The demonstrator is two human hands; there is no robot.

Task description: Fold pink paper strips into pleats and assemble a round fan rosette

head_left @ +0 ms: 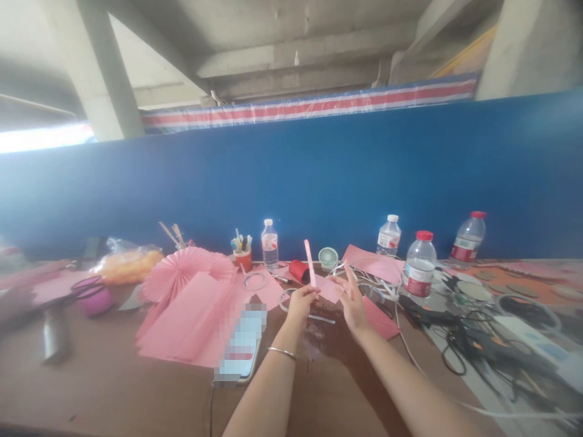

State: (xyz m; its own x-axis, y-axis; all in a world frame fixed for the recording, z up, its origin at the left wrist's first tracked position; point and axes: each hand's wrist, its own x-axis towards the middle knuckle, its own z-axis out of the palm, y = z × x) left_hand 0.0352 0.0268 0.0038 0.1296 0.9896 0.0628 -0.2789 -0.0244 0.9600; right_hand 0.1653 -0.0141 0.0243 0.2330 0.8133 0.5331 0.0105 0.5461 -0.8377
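Strip (310,263) in hand (302,304), bottle labels (417,281) illegible

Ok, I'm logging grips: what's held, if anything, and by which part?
The left hand holds a pink strip by its lower end; the right hand looks empty.

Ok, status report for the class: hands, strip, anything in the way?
Left hand pinching pink strip, near upright. Right hand open, nothing visibly held. White cables beside right hand; phone beside left forearm.

Small fan (328,258) before a blue partition (291,176)
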